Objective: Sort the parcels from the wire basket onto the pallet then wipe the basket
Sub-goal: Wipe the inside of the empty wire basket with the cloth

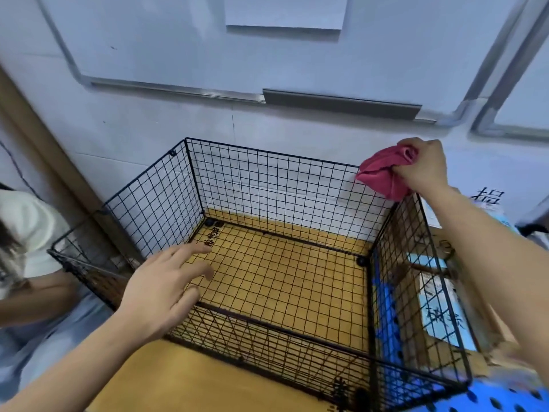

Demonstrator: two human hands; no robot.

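A black wire basket stands on the yellow floor in the middle of the head view, with nothing inside it. My right hand grips a bunched pink cloth at the basket's far right top corner. My left hand hovers with fingers spread over the basket's near left corner, holding nothing. To the right of the basket, cardboard parcels with pale blue printed labels lie on a blue perforated pallet, seen partly through the wire wall.
A second wire basket sits to the left, beside a person in a white top at the left edge. A white wall with a whiteboard stands right behind the basket.
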